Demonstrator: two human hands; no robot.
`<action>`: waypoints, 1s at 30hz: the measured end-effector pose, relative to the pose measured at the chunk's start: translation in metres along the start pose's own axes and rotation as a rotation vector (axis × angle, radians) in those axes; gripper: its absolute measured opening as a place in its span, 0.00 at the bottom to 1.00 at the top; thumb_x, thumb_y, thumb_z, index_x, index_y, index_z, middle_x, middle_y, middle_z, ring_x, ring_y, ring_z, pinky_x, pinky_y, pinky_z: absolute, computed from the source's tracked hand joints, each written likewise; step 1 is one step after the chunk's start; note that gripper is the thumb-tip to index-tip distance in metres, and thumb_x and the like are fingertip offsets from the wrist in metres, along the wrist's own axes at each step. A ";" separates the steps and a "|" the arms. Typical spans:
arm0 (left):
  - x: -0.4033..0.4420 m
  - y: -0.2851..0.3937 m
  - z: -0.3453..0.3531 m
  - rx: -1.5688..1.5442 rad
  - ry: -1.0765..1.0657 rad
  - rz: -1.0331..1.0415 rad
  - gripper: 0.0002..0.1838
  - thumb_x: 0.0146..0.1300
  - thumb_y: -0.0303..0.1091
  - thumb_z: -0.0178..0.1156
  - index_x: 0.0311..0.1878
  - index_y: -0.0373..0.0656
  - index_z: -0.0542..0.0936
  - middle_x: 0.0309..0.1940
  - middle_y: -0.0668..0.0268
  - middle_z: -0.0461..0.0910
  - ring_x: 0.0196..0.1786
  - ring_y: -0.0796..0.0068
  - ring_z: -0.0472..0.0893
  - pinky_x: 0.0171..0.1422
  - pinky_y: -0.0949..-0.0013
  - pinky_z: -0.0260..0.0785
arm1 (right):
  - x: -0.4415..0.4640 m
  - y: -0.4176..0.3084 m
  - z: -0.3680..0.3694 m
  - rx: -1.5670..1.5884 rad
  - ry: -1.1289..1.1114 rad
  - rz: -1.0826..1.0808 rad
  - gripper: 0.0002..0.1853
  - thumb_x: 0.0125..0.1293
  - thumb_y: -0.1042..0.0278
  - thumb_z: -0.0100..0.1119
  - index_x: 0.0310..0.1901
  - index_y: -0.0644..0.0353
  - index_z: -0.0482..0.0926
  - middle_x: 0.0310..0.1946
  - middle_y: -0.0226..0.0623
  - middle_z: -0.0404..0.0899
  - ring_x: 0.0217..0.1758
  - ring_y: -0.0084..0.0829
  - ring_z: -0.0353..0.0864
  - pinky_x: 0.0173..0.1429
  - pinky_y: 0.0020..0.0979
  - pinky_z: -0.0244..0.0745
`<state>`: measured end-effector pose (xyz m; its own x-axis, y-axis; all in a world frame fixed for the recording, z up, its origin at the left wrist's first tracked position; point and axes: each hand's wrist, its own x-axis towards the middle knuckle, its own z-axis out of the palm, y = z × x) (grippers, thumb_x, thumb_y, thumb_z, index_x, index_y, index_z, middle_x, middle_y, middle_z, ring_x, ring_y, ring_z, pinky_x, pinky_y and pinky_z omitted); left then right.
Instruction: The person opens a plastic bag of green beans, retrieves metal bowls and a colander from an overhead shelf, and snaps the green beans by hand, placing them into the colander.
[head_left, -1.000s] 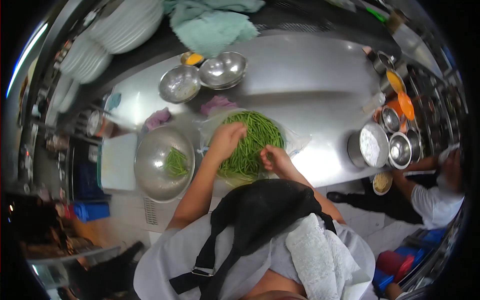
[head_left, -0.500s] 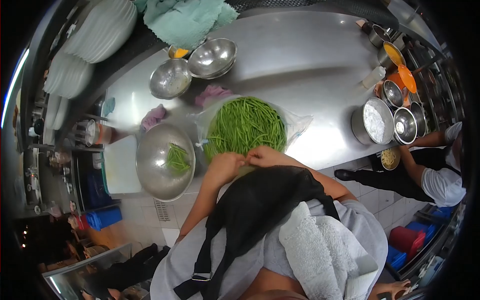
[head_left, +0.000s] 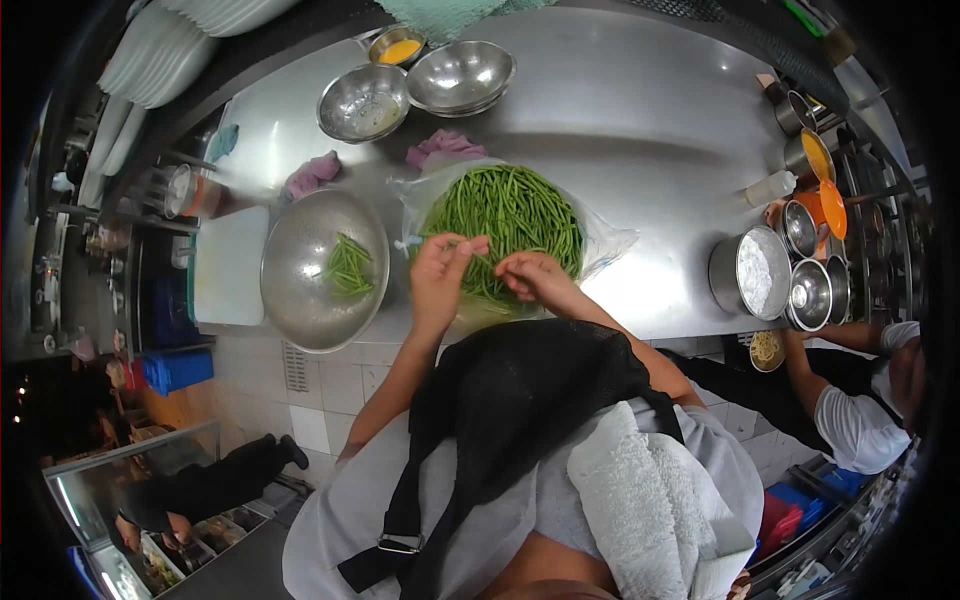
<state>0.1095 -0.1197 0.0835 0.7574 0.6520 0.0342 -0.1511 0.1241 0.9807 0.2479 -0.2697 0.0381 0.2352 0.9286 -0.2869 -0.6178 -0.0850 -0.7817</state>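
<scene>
A heap of long green beans fills an open clear plastic bag on the steel counter. My left hand is over the near left part of the heap, thumb and fingers pinched together. Just to its right, my right hand is above the beans with its fingers curled in. Whatever is between the fingers of either hand is too small to tell against the beans. Left of the bag stands a large steel bowl with a small bunch of trimmed green beans in it.
Purple cloths lie behind the bag. Steel bowls stand at the back, and a white cutting board lies far left. A pot of white powder and a squeeze bottle stand right. A co-worker holds a bowl there.
My hands, close together at the bag's near edge before, have moved up over the heap and slightly apart. The camera view has shifted and turned a little.
</scene>
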 end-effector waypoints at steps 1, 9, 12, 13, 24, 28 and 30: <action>-0.001 -0.003 -0.001 0.011 -0.019 0.020 0.08 0.77 0.29 0.59 0.52 0.36 0.75 0.50 0.50 0.87 0.53 0.70 0.85 0.64 0.66 0.73 | 0.000 0.002 0.005 -0.058 -0.046 0.033 0.12 0.78 0.64 0.51 0.49 0.62 0.81 0.28 0.22 0.72 0.26 0.14 0.63 0.30 0.20 0.58; -0.012 -0.003 -0.003 0.368 -0.059 0.049 0.07 0.75 0.26 0.61 0.50 0.35 0.77 0.48 0.54 0.88 0.49 0.74 0.86 0.53 0.72 0.77 | 0.001 0.006 0.010 -0.170 -0.093 -0.016 0.11 0.76 0.65 0.54 0.50 0.62 0.82 0.29 0.19 0.72 0.26 0.12 0.62 0.31 0.18 0.57; -0.012 -0.004 -0.003 0.495 -0.151 0.131 0.06 0.74 0.26 0.62 0.49 0.34 0.78 0.46 0.55 0.88 0.49 0.75 0.86 0.51 0.71 0.78 | 0.004 0.017 0.008 -0.323 -0.107 -0.054 0.11 0.74 0.69 0.54 0.51 0.62 0.82 0.27 0.19 0.71 0.25 0.13 0.62 0.31 0.18 0.57; -0.014 -0.004 0.000 0.410 -0.152 0.073 0.06 0.74 0.26 0.61 0.49 0.35 0.78 0.45 0.55 0.88 0.49 0.74 0.86 0.52 0.70 0.78 | 0.007 0.026 0.005 -0.365 -0.062 -0.142 0.10 0.74 0.70 0.53 0.49 0.62 0.82 0.26 0.19 0.71 0.25 0.13 0.62 0.30 0.19 0.57; 0.019 -0.045 -0.025 -0.274 -0.054 -0.316 0.06 0.73 0.27 0.59 0.49 0.39 0.79 0.42 0.63 0.82 0.43 0.70 0.83 0.44 0.64 0.75 | -0.010 -0.022 -0.033 0.211 0.124 -0.290 0.08 0.70 0.71 0.44 0.40 0.62 0.75 0.27 0.31 0.71 0.26 0.21 0.63 0.29 0.26 0.59; 0.020 -0.037 0.026 0.710 -0.324 0.088 0.09 0.68 0.32 0.65 0.48 0.40 0.83 0.39 0.63 0.79 0.38 0.64 0.83 0.42 0.59 0.74 | -0.013 -0.022 -0.036 0.208 0.229 -0.311 0.08 0.71 0.70 0.45 0.40 0.62 0.75 0.27 0.31 0.71 0.26 0.21 0.63 0.30 0.26 0.60; 0.025 -0.048 0.036 1.113 -0.352 0.317 0.11 0.64 0.34 0.69 0.47 0.42 0.86 0.34 0.60 0.77 0.36 0.58 0.82 0.42 0.59 0.74 | -0.014 -0.024 -0.038 0.236 0.289 -0.297 0.08 0.74 0.68 0.48 0.39 0.61 0.75 0.28 0.30 0.72 0.26 0.21 0.64 0.30 0.25 0.61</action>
<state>0.1581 -0.1362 0.0443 0.9435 0.2759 0.1836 0.1368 -0.8288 0.5426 0.2874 -0.2938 0.0396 0.6058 0.7589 -0.2387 -0.6378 0.2840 -0.7159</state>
